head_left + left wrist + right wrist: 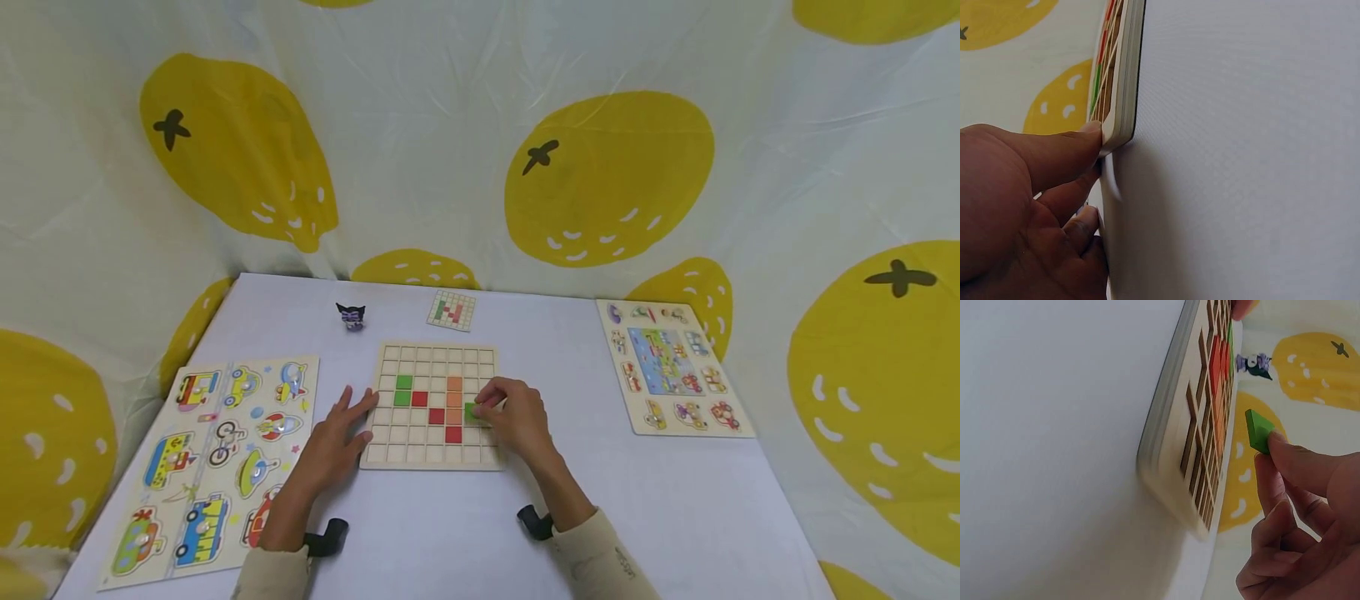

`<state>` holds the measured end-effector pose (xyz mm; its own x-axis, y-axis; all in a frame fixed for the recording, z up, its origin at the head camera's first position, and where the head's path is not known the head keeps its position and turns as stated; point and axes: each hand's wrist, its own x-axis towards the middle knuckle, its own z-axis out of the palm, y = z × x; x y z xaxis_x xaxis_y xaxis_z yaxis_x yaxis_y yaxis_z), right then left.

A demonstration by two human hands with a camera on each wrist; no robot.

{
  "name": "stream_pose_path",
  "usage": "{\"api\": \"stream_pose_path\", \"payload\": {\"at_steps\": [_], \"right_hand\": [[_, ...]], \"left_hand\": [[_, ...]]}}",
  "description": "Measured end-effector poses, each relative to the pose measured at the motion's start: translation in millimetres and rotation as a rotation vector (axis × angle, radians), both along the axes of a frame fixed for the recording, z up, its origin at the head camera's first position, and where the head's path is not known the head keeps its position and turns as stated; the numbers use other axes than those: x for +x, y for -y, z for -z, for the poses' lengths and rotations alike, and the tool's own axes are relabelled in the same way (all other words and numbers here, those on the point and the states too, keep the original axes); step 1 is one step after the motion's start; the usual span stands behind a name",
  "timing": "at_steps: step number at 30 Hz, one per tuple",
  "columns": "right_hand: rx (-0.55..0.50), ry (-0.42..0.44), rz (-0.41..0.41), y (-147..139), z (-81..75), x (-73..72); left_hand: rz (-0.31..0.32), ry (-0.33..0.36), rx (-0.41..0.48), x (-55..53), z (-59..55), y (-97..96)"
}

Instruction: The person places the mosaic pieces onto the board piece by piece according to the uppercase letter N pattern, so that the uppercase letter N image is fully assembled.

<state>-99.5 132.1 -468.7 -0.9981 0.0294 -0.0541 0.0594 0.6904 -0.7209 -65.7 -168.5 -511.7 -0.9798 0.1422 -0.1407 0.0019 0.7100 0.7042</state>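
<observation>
In the head view, a wooden grid board (431, 461) lies on the table in front of me. Two green tiles (403, 382) fill cells on its left side, with red tiles (437, 416) running diagonally down to the right. A column of orange tiles (454, 384) sits right of centre. My right hand (517, 417) pinches another green tile (1259, 431) between thumb and fingertips, above the board's right part. Fingers fairly straight, my left hand (335, 446) touches the board's left edge; its thumb (1066, 153) rests against the near corner in the left wrist view.
Behind the board lie a small pattern card (452, 310) and a dark figurine (351, 317). A vehicle puzzle board (176, 433) covers the table's left side. Another picture puzzle (630, 400) lies at the right. A fruit-printed curtain (420, 167) hangs behind the table.
</observation>
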Motion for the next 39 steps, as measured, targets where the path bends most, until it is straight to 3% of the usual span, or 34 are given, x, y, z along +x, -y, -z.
{"api": "stream_pose_path", "payload": {"at_steps": [10,20,26,32,39], "right_hand": [[-0.06,0.027,-0.063,36.0,5.0,-3.8],[-0.046,0.033,-0.116,69.0,15.0,-13.6],[0.005,0.003,-0.14,83.4,20.5,-20.0],[0.057,0.026,-0.142,94.1,22.7,-21.0],[0.121,0.029,-0.164,104.2,21.9,-20.2]], "left_hand": [[0.004,0.01,0.001,-0.1,0.8,-0.7],[0.008,0.022,0.006,-2.5,-1.2,-2.0],[0.013,0.009,0.015,-3.3,-0.8,-2.6],[0.019,-0.012,0.008,-2.4,0.2,-2.2],[0.014,0.006,-0.008,-1.5,-1.4,0.9]]}}
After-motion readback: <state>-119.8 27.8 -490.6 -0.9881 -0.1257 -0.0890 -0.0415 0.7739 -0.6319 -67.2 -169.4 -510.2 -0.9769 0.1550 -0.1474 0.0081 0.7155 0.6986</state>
